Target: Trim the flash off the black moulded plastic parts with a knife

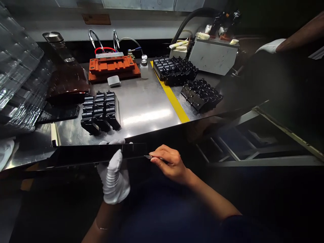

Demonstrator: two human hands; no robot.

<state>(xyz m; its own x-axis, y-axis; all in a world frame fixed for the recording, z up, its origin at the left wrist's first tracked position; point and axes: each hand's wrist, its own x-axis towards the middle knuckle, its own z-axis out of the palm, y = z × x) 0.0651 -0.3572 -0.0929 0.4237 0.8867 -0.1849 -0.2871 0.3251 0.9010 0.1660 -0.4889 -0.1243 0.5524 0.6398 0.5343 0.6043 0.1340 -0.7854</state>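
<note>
My left hand (115,179), in a white glove, grips a long, thin, dark glossy panel (83,155) near its right part, thumb on the near face and fingertips showing over the top edge. The panel is held level just in front of the bench edge. My bare right hand (169,162) is closed in a pinch on a small knife (147,157). Its pointed metal blade shows at the fingertips, at the lower right end of the panel; whether it touches I cannot tell. Most of the knife's handle is hidden by the fingers.
On the steel bench (141,101) stand black ribbed moulded parts (101,111), with more black parts (174,71) beyond a yellow strip (172,98). An orange fixture (112,67) and a white bottle (144,67) stand behind. Another person's gloved hand (270,46) is at right.
</note>
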